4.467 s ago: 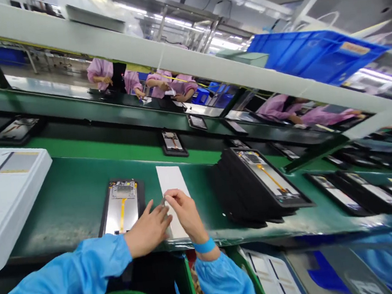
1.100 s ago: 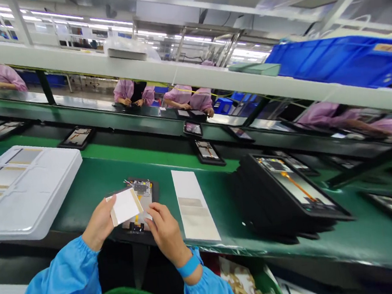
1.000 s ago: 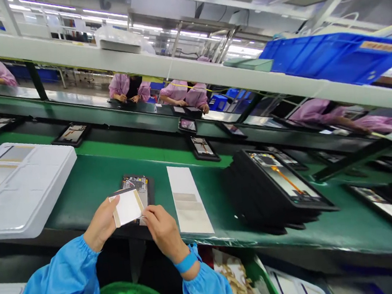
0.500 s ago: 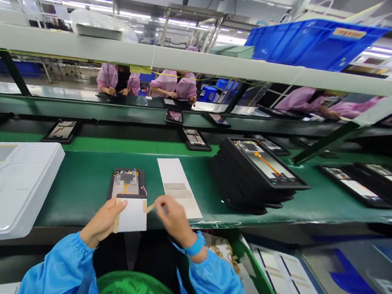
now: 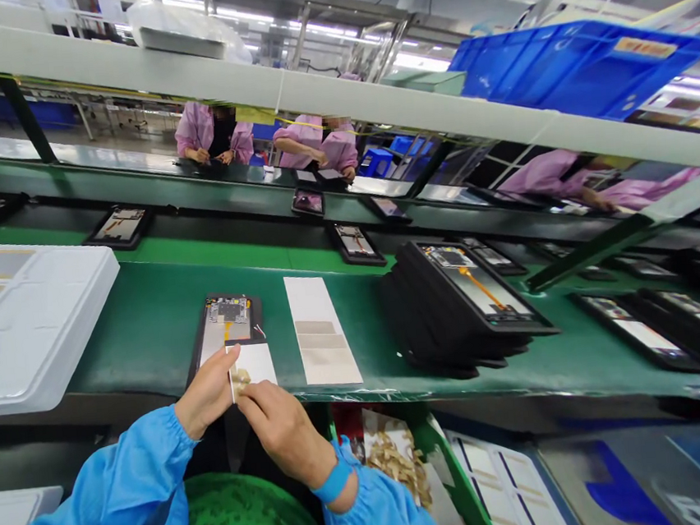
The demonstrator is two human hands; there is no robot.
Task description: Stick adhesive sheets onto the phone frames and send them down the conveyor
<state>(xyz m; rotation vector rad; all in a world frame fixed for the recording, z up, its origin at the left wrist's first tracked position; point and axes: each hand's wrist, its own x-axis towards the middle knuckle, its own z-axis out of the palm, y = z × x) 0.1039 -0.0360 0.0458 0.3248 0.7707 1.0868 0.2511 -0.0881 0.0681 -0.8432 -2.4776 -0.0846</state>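
My left hand [image 5: 207,394] is closed on the edge of a flat white rectangular piece [image 5: 259,362], gripping it at its left side. At that same side my right hand [image 5: 287,432] pinches a curled tan tape strip [image 5: 239,378]; whether the strip still clings to the piece I cannot tell. Just beyond the hands lies an opened tablet [image 5: 228,311], its circuit board and orange flex cable showing, its lower part hidden by the white piece and my left hand. Right of it is a white card [image 5: 329,368] with grey bands.
A white plastic tray [image 5: 40,325] stands at the left. Stacked black tablet frames [image 5: 430,321] rise at the right. Below the bench edge, a green bin [image 5: 464,483] holds tan scraps [image 5: 400,464]. A blue crate [image 5: 572,68] sits overhead; co-workers in pink [image 5: 214,135] work opposite.
My right hand has moved left across the white piece, from its right edge to its left side by my left hand. The tan strip it held at the right is now bunched at the left.
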